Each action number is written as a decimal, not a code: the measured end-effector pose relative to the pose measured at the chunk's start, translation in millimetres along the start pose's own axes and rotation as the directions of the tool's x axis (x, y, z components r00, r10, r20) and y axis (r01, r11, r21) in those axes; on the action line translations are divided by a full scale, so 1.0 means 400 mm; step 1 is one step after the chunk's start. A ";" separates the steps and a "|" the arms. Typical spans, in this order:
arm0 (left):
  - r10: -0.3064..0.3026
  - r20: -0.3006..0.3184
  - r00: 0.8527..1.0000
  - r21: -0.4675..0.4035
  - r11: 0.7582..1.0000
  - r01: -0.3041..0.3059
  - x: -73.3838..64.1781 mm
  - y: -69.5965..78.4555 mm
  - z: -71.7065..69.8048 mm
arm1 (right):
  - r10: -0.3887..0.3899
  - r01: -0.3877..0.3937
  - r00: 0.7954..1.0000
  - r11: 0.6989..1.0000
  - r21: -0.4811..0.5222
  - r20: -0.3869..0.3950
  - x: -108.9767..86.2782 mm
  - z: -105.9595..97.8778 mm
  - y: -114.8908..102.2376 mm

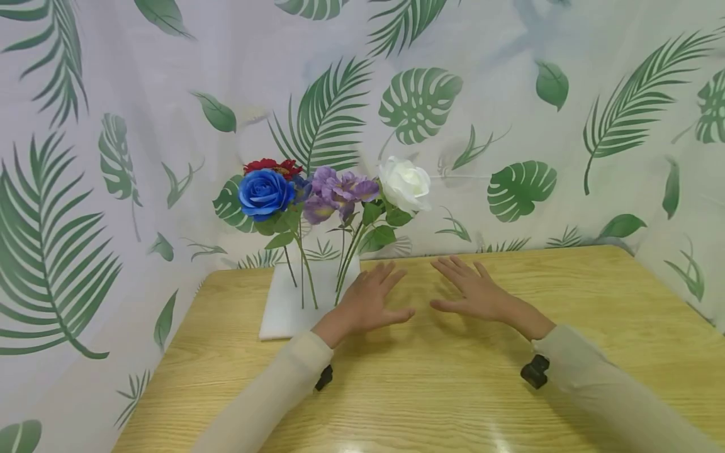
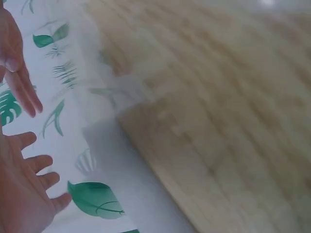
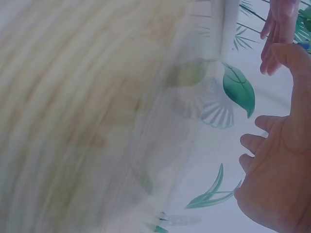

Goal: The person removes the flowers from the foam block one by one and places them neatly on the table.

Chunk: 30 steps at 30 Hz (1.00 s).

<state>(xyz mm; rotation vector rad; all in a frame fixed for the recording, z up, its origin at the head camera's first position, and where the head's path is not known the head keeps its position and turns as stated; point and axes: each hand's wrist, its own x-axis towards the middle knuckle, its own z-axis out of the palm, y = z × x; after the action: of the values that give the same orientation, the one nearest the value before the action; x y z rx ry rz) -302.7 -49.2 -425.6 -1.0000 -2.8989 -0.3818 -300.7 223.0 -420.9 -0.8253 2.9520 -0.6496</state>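
Both hands hover over the wooden table with fingers spread and nothing in them. The left hand (image 1: 370, 302) is nearest a white foam board (image 1: 277, 324), overlapping its right edge in the head view. Upright in the board stand several artificial flowers: a blue rose (image 1: 265, 194), a red flower (image 1: 272, 167) behind it, purple iris-like blooms (image 1: 340, 192) and a white rose (image 1: 405, 184). To the right, the right hand (image 1: 476, 296) points its fingers toward the left one. In the right wrist view, the right hand (image 3: 279, 160) shows its spread fingers, holding nothing.
The wooden table (image 1: 430, 396) reaches back to a white cloth backdrop (image 1: 351, 38) printed with green leaves, which also hangs along both sides. Small black devices (image 1: 535, 371) sit at the wrists under pale sleeves.
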 end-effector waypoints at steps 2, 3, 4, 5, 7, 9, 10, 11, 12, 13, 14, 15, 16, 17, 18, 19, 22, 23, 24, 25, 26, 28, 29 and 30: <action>0.015 -0.005 1.000 -0.032 0.999 -0.015 -0.009 0.000 -0.008 | -0.001 0.001 1.000 1.000 0.021 -0.003 0.004 0.002 -0.002; 0.021 -0.012 1.000 -0.046 0.999 -0.022 -0.015 -0.001 -0.013 | -0.003 0.003 1.000 0.999 0.038 -0.003 0.007 0.004 -0.004; 0.030 -0.022 0.999 -0.066 0.997 -0.032 -0.020 -0.002 -0.018 | -0.001 0.001 1.000 0.999 0.054 -0.002 0.011 0.005 -0.007; 0.037 -0.034 0.999 -0.092 0.995 -0.040 -0.027 -0.003 -0.024 | 0.001 -0.001 1.000 0.997 0.075 0.001 0.015 0.007 -0.009; 0.046 -0.073 0.996 -0.145 0.988 -0.056 -0.043 -0.007 -0.039 | 0.000 0.000 1.000 0.995 0.103 -0.002 0.026 0.012 -0.015; 0.060 -0.129 0.990 -0.182 0.980 -0.083 -0.061 -0.014 -0.052 | -0.007 0.008 1.000 0.991 0.130 -0.004 0.037 0.019 -0.022; 0.069 -0.161 0.984 -0.196 0.975 -0.101 -0.070 -0.019 -0.060 | -0.013 0.014 1.000 0.990 0.144 -0.005 0.043 0.022 -0.027; 0.072 -0.191 0.979 -0.209 0.971 -0.113 -0.081 -0.025 -0.066 | -0.021 0.022 1.000 0.988 0.153 -0.004 0.049 0.025 -0.031; 0.077 -0.223 0.972 -0.214 0.969 -0.126 -0.091 -0.032 -0.072 | -0.035 0.035 0.999 0.987 0.155 -0.004 0.055 0.028 -0.036; 0.081 -0.253 0.964 -0.219 0.966 -0.139 -0.102 -0.039 -0.078 | -0.049 0.049 0.999 0.986 0.162 -0.004 0.062 0.031 -0.041; 0.087 -0.281 0.956 -0.224 0.963 -0.153 -0.112 -0.046 -0.083 | -0.055 0.055 0.998 0.984 0.167 0.000 0.067 0.034 -0.046; 0.089 -0.308 0.947 -0.232 0.958 -0.166 -0.123 -0.053 -0.090 | -0.067 0.066 0.998 0.983 0.172 0.000 0.073 0.036 -0.053; 0.088 -0.331 0.939 -0.246 0.953 -0.176 -0.134 -0.062 -0.094 | -0.081 0.080 0.997 0.980 0.180 -0.001 0.080 0.040 -0.059; 0.083 -0.351 0.933 -0.260 0.948 -0.182 -0.146 -0.071 -0.098 | -0.089 0.087 0.996 0.978 0.192 0.000 0.087 0.044 -0.066; 0.078 -0.369 0.926 -0.276 0.942 -0.189 -0.158 -0.081 -0.103 | -0.101 0.099 0.995 0.973 0.207 -0.003 0.092 0.046 -0.074; 0.071 -0.381 0.922 -0.292 0.937 -0.192 -0.170 -0.090 -0.108 | -0.104 0.102 0.995 0.968 0.229 -0.002 0.099 0.050 -0.081; 0.048 -0.421 0.906 -0.320 0.927 -0.198 -0.205 -0.120 -0.119 | -0.130 0.124 0.992 0.948 0.292 0.000 0.118 0.063 -0.104; 0.037 -0.431 0.901 -0.322 0.927 -0.192 -0.216 -0.131 -0.122 | -0.136 0.128 0.991 0.945 0.300 0.005 0.124 0.068 -0.111; 0.031 -0.446 0.895 -0.318 0.929 -0.190 -0.227 -0.142 -0.124 | -0.146 0.136 0.989 0.943 0.302 0.010 0.130 0.072 -0.120; 0.024 -0.461 0.887 -0.307 0.934 -0.184 -0.239 -0.153 -0.126 | -0.151 0.140 0.988 0.943 0.302 0.015 0.136 0.078 -0.126; 0.013 -0.476 0.880 -0.300 0.938 -0.176 -0.250 -0.166 -0.126 | -0.162 0.150 0.987 0.943 0.296 0.016 0.142 0.084 -0.133; -0.025 -0.487 0.873 -0.295 0.946 -0.137 -0.273 -0.192 -0.125 | -0.172 0.157 0.985 0.943 0.292 0.025 0.151 0.090 -0.148; -0.046 -0.489 0.871 -0.295 0.949 -0.115 -0.283 -0.206 -0.125 | -0.173 0.157 0.984 0.943 0.293 0.030 0.155 0.094 -0.155; -0.069 -0.490 0.869 -0.298 0.950 -0.092 -0.294 -0.220 -0.124 | -0.175 0.158 0.984 0.942 0.296 0.032 0.159 0.097 -0.162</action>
<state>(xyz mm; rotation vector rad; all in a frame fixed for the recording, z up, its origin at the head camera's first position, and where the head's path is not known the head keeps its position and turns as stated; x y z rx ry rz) -265.4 -198.9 -411.3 -0.7955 -2.4040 -0.9664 -318.7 126.1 -424.3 -1.0477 2.6595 -1.0224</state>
